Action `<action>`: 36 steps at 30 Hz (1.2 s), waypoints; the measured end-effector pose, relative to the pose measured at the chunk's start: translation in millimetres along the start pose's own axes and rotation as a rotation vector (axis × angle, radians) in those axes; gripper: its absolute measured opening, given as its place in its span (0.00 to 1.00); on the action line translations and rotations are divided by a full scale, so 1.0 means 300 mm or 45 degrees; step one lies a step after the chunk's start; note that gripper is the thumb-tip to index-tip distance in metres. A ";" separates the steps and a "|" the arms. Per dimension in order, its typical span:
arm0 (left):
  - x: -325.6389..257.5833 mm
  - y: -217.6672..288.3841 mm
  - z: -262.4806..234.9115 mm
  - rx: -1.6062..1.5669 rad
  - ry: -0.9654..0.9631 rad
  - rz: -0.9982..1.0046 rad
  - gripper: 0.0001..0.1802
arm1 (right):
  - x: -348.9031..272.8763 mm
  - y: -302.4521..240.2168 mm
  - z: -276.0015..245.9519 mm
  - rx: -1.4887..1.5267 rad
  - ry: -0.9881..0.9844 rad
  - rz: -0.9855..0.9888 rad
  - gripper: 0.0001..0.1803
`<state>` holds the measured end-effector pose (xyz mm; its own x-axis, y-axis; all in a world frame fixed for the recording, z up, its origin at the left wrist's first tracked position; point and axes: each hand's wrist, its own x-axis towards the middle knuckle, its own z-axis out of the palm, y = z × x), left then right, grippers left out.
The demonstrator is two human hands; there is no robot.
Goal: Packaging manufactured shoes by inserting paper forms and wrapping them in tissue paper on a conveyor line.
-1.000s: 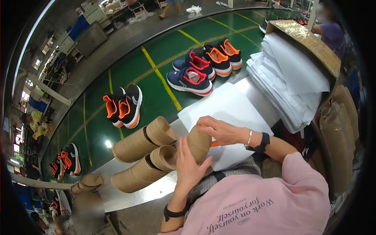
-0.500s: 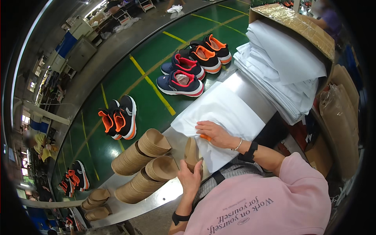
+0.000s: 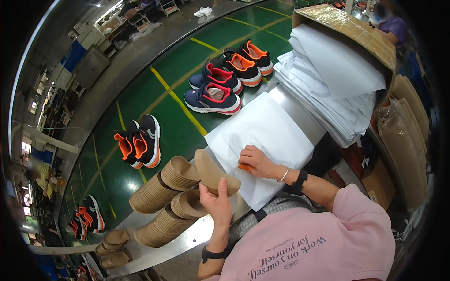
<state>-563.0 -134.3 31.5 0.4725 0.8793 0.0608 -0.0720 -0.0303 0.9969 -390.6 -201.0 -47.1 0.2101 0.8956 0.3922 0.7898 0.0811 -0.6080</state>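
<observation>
My left hand (image 3: pixel 217 204) grips a curved brown paperboard shoe insert (image 3: pixel 209 169), thumb on its near face. The insert is tilted up, beside the left edge of the white paper sheets (image 3: pixel 267 124) lying on the metal table. Over those sheets, my right hand (image 3: pixel 257 162) is curled closed. A small orange thing (image 3: pixel 245 167) shows at its fingers; whether it is held or worn I cannot make out. Just left of my left hand, two nested stacks of similar brown inserts, a farther stack (image 3: pixel 157 191) and a nearer stack (image 3: pixel 164 225), lie on their sides.
Beyond the metal table runs a green belt (image 3: pixel 173 136) with yellow lines. On it stand navy shoes (image 3: pixel 212 98), black and orange shoes (image 3: pixel 241 68) and another black pair (image 3: pixel 149 140). A cardboard box (image 3: pixel 347 30) spills white paper (image 3: pixel 328 89) at the right. Smaller insert stacks (image 3: pixel 112 243) lie at lower left.
My left hand has lifted the insert up and left, turning its broad side into view. My right hand's fingers have curled in from lying flat, and the sheet beneath looks smoother.
</observation>
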 end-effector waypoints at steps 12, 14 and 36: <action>0.082 -0.116 0.037 0.103 0.006 0.087 0.15 | 0.074 -0.165 -0.086 1.176 0.296 0.534 0.12; 0.106 -0.102 0.033 0.188 -0.252 0.133 0.16 | 0.149 -0.225 -0.117 0.765 0.297 0.153 0.15; 0.445 0.098 0.393 -1.071 -0.651 -0.580 0.15 | 0.237 -0.224 -0.402 0.642 1.390 -0.060 0.48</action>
<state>-398.3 -73.9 74.6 0.9034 0.4171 -0.0990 -0.2842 0.7556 0.5901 -359.2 -195.5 104.8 0.7567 0.0639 0.6506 0.5468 0.4836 -0.6834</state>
